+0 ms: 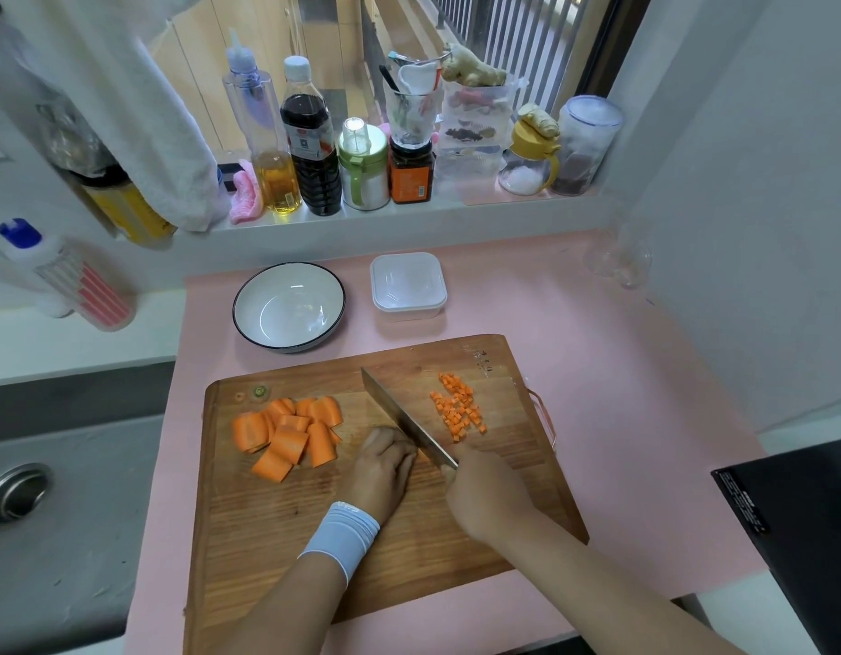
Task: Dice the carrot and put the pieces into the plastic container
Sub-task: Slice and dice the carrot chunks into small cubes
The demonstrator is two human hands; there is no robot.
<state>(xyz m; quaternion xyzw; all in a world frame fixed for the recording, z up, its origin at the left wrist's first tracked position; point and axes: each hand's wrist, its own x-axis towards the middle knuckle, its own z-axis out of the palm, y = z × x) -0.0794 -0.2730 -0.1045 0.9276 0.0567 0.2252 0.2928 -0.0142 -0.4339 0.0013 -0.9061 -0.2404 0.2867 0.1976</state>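
Note:
A wooden cutting board (276,527) lies on the pink counter. Several thick carrot slabs (286,432) are piled at its left; a small heap of diced carrot (459,411) lies at its right. My right hand (485,494) grips the handle of a knife (404,418), whose blade slants up and left across the board. My left hand (383,465) sits with curled fingers against the blade's left side, over whatever is being cut; that piece is hidden. An empty clear plastic container (407,288) stands behind the board.
A white bowl with a dark rim (288,307) stands left of the container. Bottles and jars (314,144) line the windowsill. A sink (40,503) lies to the left, a black appliance (797,522) to the right, a glass (619,257) at the back right.

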